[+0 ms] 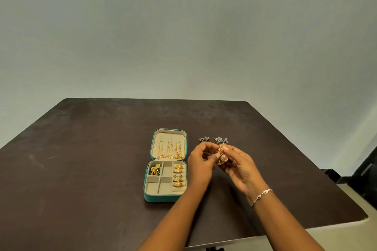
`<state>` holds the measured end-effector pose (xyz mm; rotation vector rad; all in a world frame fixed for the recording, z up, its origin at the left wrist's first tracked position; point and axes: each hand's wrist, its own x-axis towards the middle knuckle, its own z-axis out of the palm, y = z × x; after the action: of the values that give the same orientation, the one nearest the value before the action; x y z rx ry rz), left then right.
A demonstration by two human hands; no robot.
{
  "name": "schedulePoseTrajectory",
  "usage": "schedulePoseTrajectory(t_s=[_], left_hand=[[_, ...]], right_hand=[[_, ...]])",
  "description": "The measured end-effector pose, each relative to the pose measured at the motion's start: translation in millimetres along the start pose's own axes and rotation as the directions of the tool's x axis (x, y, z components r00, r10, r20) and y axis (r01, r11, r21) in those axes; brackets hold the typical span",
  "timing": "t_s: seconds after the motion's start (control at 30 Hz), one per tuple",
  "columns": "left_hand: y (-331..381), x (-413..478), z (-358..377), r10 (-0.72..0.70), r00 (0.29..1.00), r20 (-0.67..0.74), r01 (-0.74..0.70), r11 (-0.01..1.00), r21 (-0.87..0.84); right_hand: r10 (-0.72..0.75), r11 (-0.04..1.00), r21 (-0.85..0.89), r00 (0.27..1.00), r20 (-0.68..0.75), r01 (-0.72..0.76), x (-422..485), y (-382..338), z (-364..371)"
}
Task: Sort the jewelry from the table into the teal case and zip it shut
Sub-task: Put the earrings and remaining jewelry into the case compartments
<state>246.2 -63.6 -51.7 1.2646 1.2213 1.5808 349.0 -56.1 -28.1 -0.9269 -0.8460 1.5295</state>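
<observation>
On the dark table [102, 149], both hands pinch 1 gold earring [221, 157], left hand [201, 164] nearer the teal case [163, 198] lying just to its left, right hand [237, 166] farther.

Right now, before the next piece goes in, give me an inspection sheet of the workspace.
Surface: dark brown table, scuffed, otherwise bare around the work.
Job's things: teal case lies open flat; chains hang in the lid; gold rings fill the right-hand roll; gold and green pieces sit in the far-left compartment; the other compartments look empty. Two dark silver pieces lie on the table right of the case.
Clutter: nothing seen.
Grippers: left hand and right hand together pinch gold bell-shaped earrings above the table.
Cables: nothing seen.
Surroundings: plain pale wall; dark object past the table's right edge, unclear. A bracelet is on the right wrist.
</observation>
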Motion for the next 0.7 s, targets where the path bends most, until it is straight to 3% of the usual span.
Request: schedulePoseTrajectory(t_s=[0.3,0.7], left_hand=[[5,-1,-6,0.092,0.996,0.004,-0.091,0.986,0.140],[7,0,-14,0.032,0.999,-0.005,-0.032,0.999,-0.032]], right_hand=[[0.060,0.998,-0.003,0.998,0.006,-0.060,-4,-6,2],[0.040,0.999,-0.029,0.999,0.027,-0.040,-4,-13,-2]])
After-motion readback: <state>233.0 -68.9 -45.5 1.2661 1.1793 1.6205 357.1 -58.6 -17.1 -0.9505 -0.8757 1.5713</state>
